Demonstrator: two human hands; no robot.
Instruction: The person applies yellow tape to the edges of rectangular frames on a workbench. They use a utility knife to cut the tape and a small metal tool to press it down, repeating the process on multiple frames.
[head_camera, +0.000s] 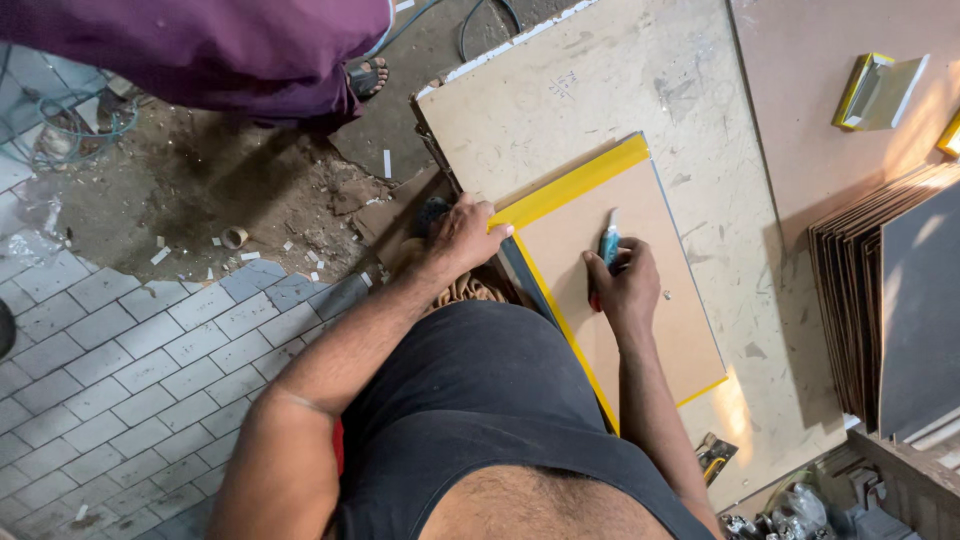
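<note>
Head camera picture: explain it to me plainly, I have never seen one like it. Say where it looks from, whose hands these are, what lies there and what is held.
The camera sits on a person's head and looks straight down at their own bare hands. The left hand grips the corner of a flat brown rectangular board edged with yellow tape. The right hand rests on that board, holding a slim blue-handled utility knife. The board lies on a larger scratched pale worktop. A stack of thin dark boards stands at the right. Someone else's purple garment shows at the top left.
</note>
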